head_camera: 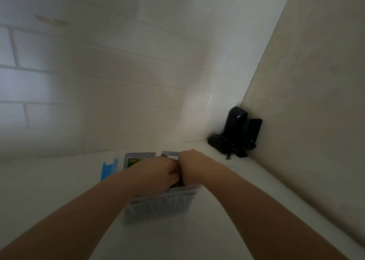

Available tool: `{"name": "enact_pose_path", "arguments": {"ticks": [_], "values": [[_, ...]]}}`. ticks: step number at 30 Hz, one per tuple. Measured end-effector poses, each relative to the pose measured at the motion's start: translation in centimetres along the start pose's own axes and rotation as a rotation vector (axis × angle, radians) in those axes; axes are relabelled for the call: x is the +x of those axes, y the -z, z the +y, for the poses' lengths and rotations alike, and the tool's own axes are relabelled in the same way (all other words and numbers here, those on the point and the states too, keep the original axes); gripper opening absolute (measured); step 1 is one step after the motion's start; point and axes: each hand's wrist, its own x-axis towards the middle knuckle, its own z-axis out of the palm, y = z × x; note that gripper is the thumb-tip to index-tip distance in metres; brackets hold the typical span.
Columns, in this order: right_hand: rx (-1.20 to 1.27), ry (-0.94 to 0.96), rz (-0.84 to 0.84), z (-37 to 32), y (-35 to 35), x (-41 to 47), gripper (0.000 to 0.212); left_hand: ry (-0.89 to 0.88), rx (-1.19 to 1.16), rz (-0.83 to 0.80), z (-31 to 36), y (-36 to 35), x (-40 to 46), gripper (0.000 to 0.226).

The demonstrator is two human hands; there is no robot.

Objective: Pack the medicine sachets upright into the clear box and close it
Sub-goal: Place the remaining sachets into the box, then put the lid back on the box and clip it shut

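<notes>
Head view: the clear box (158,206) sits on the white surface (59,190), its long axis running left to right across the frame, near wall facing the camera. Medicine sachets (136,159) stand upright inside it, tops pointing up past the rim; two pale ones with a green print show behind the hands (the rest are hidden or blurred). The left hand (158,172) and right hand (190,166) meet knuckle to knuckle over the box, fingers curled down among the sachets; whether they actually clamp one I cannot tell. A blue piece (107,169) stands just left of the box. A black device (237,133) sits in the far corner.
</notes>
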Motion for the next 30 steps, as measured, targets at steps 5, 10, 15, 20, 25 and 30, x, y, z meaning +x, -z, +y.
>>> {"name": "enact_pose_path", "arguments": {"ticks": [5,10,15,20,25,30], "values": [[0.112,0.008,0.124,0.3,-0.8,-0.3,0.007,-0.003,0.074,0.113,0.7,0.8,-1.0,0.027],[0.526,-0.058,0.475,3.8,-0.8,-3.0,0.02,-0.172,0.054,0.537,2.3,2.2,-2.9,0.043],[0.719,-0.382,0.481,13.1,-5.8,-4.7,0.019,-0.238,-0.2,0.325,7.6,-1.0,-3.7,0.032],[0.712,-0.649,0.172,17.7,-12.8,-7.4,0.078,0.061,-0.446,-0.105,10.1,-8.8,0.8,0.062],[0.906,-0.553,0.404,17.5,-16.1,-9.0,0.06,0.604,-1.417,0.111,11.2,-11.0,4.9,0.077],[1.446,-0.519,0.825,17.7,-14.5,-10.1,0.047,0.674,-1.589,0.151,12.8,-10.3,6.3,0.062]]}}
